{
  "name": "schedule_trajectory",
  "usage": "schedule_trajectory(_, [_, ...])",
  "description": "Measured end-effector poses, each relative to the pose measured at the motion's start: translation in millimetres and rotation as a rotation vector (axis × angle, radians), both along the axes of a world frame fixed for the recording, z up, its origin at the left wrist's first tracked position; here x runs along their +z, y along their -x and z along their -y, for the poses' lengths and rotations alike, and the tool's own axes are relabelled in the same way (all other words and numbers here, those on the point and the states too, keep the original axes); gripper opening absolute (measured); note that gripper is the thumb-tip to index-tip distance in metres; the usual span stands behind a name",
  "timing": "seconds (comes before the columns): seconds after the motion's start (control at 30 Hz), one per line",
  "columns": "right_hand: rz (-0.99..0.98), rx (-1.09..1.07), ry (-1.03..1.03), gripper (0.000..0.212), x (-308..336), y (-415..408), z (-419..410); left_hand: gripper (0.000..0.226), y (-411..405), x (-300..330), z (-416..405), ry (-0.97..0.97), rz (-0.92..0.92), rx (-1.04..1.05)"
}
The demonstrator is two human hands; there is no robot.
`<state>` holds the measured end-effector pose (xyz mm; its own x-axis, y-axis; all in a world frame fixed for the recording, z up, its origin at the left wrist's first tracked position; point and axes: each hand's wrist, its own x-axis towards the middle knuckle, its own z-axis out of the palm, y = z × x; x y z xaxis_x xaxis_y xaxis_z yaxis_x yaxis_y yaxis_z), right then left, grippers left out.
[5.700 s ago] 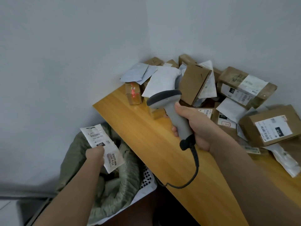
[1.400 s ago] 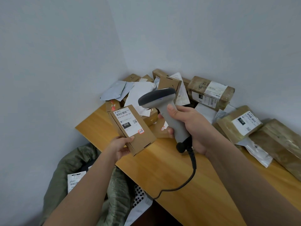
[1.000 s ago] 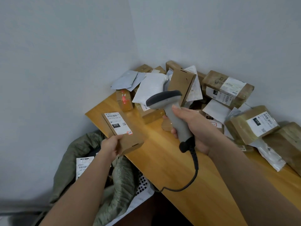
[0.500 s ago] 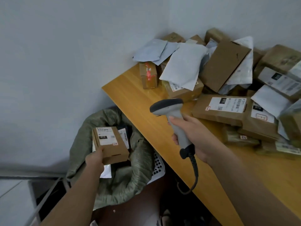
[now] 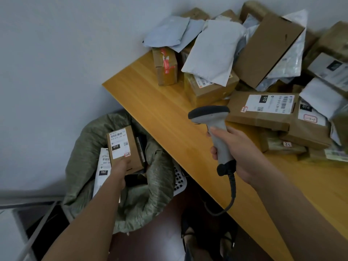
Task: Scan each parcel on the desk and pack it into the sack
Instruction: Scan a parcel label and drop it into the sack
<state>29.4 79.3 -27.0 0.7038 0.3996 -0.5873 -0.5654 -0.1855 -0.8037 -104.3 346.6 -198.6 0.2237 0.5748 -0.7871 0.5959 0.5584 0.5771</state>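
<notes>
A person's left hand [image 5: 120, 166] grips the near end of a small brown cardboard box [image 5: 125, 148] inside the mouth of a green woven sack [image 5: 90, 147] standing on the floor beside a wooden desk [image 5: 165, 117]. The box's white shipping label carries a barcode, a black tag reading "010" and a small red-bordered sticker. A white mailer [image 5: 102, 170] already in the sack shows a black tag reading "060". The sack's crinkled rim is rolled outward over a white perforated plastic basket [image 5: 178, 178].

The right hand [image 5: 239, 153] is clenched round the grey handle of a corded barcode scanner [image 5: 212, 125], its dark head held above the desk edge and its cable [image 5: 232, 193] looping below.

On the honey-coloured wood-grain desktop, parcels lie heaped against the wall: a flat kraft carton [image 5: 263, 108] labelled "010" with a barcode, a small box bound in red-printed tape [image 5: 165, 66], a matt white poly mailer [image 5: 212, 51] draped over a taped carton [image 5: 209, 89], and a plain cardboard box [image 5: 267, 49] tilted on its side.
</notes>
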Motion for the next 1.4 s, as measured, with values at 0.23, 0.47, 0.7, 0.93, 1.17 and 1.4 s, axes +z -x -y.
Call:
schedule_trajectory(0.23, [0.073, -0.271, -0.031, 0.018, 47, -14, 54, 0.051, -87, 80, 37, -0.288, -0.024, -0.388])
schedule_trajectory(0.47, [0.104, -0.566, -0.079, 0.020, 75, -34, 146, 0.047, -198, 130, 162, -0.270, 0.130, -0.698])
schedule_trajectory(0.7, [0.115, -0.613, -0.116, 0.017, 65, -51, 220, 0.050, -246, 107, 290, 0.252, 0.156, -0.446])
schedule_trajectory(0.93, [0.084, -0.598, -0.114, 0.017, 44, -69, 270, 0.048, -275, 92, 333, 0.416, 0.211, -0.205])
schedule_trajectory(1.17, [0.059, -0.565, -0.144, 0.018, 33, -82, 287, 0.050, -272, 112, 336, 0.457, 0.291, -0.062])
schedule_trajectory(1.4, [0.129, -0.450, -0.079, 0.020, 31, -93, 275, 0.043, -226, 152, 286, 0.063, 0.159, -0.517])
